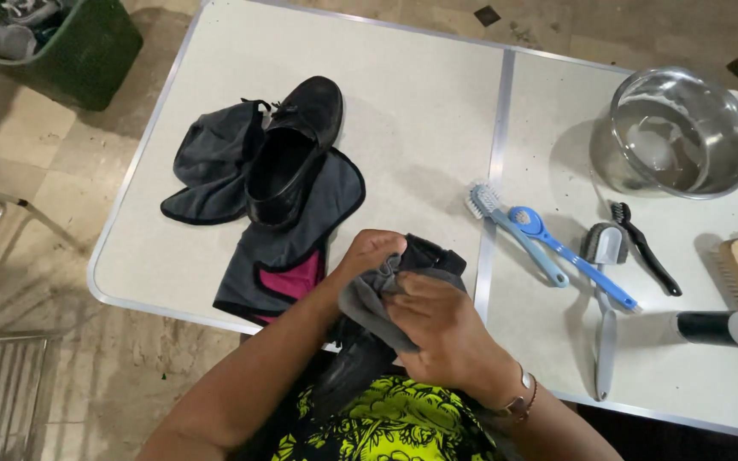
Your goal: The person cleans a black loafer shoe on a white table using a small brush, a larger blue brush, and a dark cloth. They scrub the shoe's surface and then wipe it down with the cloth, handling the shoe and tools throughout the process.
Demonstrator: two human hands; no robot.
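Hands: left hand [371, 252] grips a black shoe [360, 363]; right hand [446, 333] presses a grey cloth [367, 300] on it, mid-wipe, near bench [420, 111] edge.

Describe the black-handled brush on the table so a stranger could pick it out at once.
Start at the steel bowl at the far right of the white folding table. Just in front of it lies a row of brushes; the black brush is the rightmost of them, beside the grey-headed brush. It alone is black all over, small and slim, while its neighbours, such as the blue brush, are blue or grey.
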